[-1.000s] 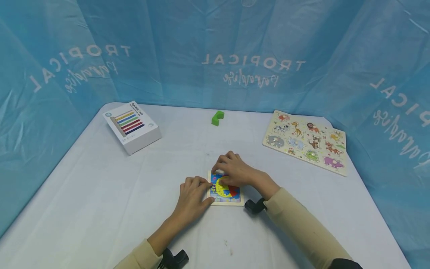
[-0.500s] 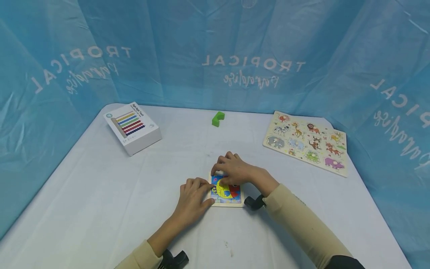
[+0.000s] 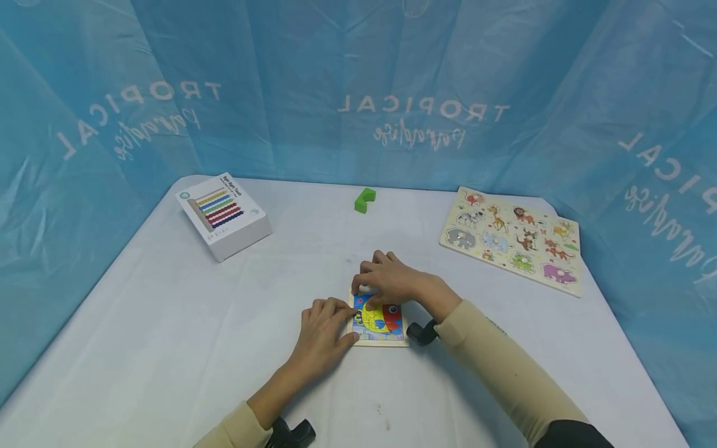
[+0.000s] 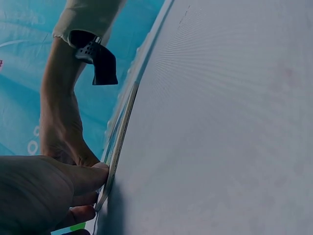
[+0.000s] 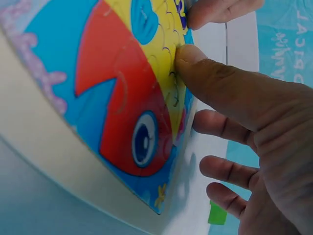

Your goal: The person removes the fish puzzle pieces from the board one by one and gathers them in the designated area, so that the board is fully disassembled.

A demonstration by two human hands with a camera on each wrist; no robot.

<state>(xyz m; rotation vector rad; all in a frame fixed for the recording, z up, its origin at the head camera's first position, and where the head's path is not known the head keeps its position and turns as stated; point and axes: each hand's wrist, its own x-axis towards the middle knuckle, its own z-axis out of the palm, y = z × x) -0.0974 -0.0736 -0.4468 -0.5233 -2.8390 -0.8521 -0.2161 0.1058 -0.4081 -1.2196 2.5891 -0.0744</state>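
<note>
A small square jigsaw puzzle (image 3: 386,326) with a pale wooden border lies in front of me. A yellow and red fish (image 5: 132,98) on blue fills its face. My left hand (image 3: 322,333) holds the puzzle's left side, thumb by the near corner and index finger farther up; its thumb touches the thin edge in the left wrist view. From the right, my right hand (image 3: 389,280) grips the far part. Its thumb (image 5: 193,58) presses on the yellow body, and its other fingers bend down past the far edge. That hand hides the puzzle's upper portion from the head view.
Behind the puzzle sits a green block (image 3: 365,200) near the table's back edge. A white box (image 3: 224,218) with coloured bead rows pictured stands back left. At back right lies an animal peg board (image 3: 512,239). Blue curtain (image 3: 313,74) hangs around the white-covered table (image 3: 168,348).
My right hand has shifted slightly, and more of the fish's eye shows in the head view. The left hand keeps its place on the puzzle. The whole head view has drifted a little.
</note>
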